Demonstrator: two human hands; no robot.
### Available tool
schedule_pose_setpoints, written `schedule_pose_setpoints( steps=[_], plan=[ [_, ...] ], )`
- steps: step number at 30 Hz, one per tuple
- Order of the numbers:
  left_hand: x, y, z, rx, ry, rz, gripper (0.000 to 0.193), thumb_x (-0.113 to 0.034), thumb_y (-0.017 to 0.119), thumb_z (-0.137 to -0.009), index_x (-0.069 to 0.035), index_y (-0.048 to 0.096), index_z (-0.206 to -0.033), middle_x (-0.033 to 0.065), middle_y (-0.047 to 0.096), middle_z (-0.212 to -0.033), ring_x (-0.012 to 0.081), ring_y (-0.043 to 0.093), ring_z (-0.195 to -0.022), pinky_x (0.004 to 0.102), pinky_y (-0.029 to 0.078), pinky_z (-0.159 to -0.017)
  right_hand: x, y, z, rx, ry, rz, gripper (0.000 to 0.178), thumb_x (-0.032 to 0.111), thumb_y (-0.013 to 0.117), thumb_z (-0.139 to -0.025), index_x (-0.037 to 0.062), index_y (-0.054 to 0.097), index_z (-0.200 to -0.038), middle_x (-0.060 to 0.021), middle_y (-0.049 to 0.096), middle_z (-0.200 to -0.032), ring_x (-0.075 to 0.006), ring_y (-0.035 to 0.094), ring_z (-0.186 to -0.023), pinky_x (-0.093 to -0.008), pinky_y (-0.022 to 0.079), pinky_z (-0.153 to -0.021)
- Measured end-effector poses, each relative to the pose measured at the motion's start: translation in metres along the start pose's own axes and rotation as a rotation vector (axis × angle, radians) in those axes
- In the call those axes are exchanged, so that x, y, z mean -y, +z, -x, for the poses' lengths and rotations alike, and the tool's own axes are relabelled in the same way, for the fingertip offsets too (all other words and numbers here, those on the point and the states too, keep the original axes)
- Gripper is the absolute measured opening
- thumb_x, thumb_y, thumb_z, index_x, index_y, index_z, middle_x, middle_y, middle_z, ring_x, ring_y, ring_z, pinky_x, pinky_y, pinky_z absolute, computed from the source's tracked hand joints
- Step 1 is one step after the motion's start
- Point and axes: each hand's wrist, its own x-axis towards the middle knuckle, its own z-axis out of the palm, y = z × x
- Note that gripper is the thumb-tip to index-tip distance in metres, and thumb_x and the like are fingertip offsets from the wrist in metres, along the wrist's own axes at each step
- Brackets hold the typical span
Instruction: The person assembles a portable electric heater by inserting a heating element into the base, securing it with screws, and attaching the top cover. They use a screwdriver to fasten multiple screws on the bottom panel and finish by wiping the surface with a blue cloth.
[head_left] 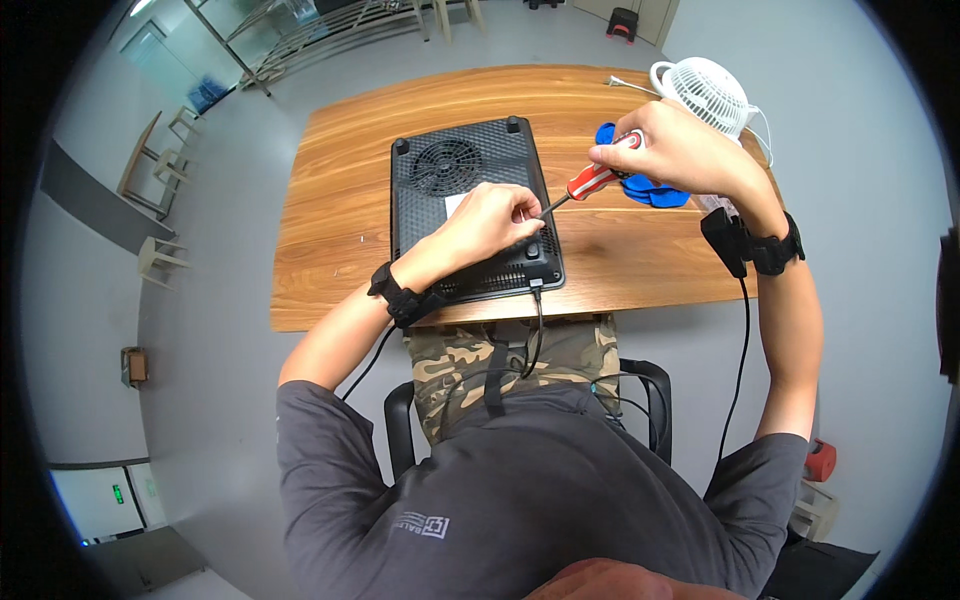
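Right hand [680, 150] grips a red screwdriver [590, 182], upper right of centre, its tip guided by the pinching left hand [490, 222] onto the overturned black appliance [470, 205], likely mid-screw, needing steady turning.

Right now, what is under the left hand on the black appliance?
The left hand rests on the black appliance, steadying the screwdriver tip. The screw itself is hidden beneath the fingers.

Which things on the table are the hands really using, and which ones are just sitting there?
In use:
- black appliance, lying bottom up, left hand resting on it
- red-handled screwdriver, gripped by the right hand, tip down by the left fingers

Just sitting there:
- white fan at the far right corner
- blue object behind the right hand
- wooden table underneath
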Motion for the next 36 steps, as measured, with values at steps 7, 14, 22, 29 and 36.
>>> schedule_pose_setpoints(
  steps=[7,14,22,29,36],
  plan=[
    [-0.013,0.023,-0.005,0.086,0.089,-0.074,0.015,-0.012,0.073,-0.084,0.002,0.070,-0.088,0.0196,0.071,-0.083,0.0357,0.071,-0.080,0.0425,0.056,-0.071,0.004,0.002,0.020,0.072,-0.010,0.058,0.045,0.044,0.069,-0.095,-0.0010,0.070,-0.096,-0.0138,0.069,-0.075,-0.0230,0.066,-0.067,-0.0335,0.052,-0.065],
    [-0.008,0.037,-0.006,0.126,0.106,-0.092,0.015,-0.014,0.074,-0.081,0.000,0.067,-0.082,0.0172,0.069,-0.078,0.0356,0.070,-0.077,0.0422,0.055,-0.069,-0.008,0.010,0.026,0.125,-0.170,0.072,0.035,0.026,0.072,-0.090,0.0013,0.052,-0.105,-0.0131,0.061,-0.077,-0.0284,0.061,-0.070,-0.0399,0.048,-0.065],
    [-0.014,0.041,-0.008,0.199,0.080,-0.127,0.019,-0.016,0.076,-0.083,0.001,0.067,-0.087,0.0150,0.070,-0.083,0.0323,0.069,-0.078,0.0409,0.054,-0.070,0.011,0.003,0.023,0.213,-0.075,0.053,0.033,0.028,0.072,-0.090,-0.0013,0.058,-0.096,-0.0158,0.061,-0.072,-0.0302,0.063,-0.068,-0.0410,0.048,-0.064],
    [-0.008,0.046,-0.003,0.282,0.091,-0.128,0.024,-0.019,0.077,-0.083,0.002,0.065,-0.082,0.0169,0.068,-0.082,0.0362,0.067,-0.080,0.0443,0.053,-0.072,0.010,0.035,0.016,0.044,-0.190,0.088,0.039,0.035,0.072,-0.092,-0.0022,0.063,-0.097,-0.0189,0.066,-0.079,-0.0351,0.067,-0.078,-0.0416,0.051,-0.069],
    [-0.003,0.050,-0.004,0.223,0.184,-0.169,0.027,-0.021,0.078,-0.082,0.002,0.065,-0.083,0.0182,0.067,-0.084,0.0373,0.067,-0.084,0.0456,0.054,-0.075,0.008,0.042,0.019,-0.055,-0.458,-0.015,0.034,0.020,0.075,-0.087,-0.0011,0.055,-0.105,-0.0162,0.062,-0.091,-0.0333,0.063,-0.084,-0.0407,0.051,-0.074]
  ],
)
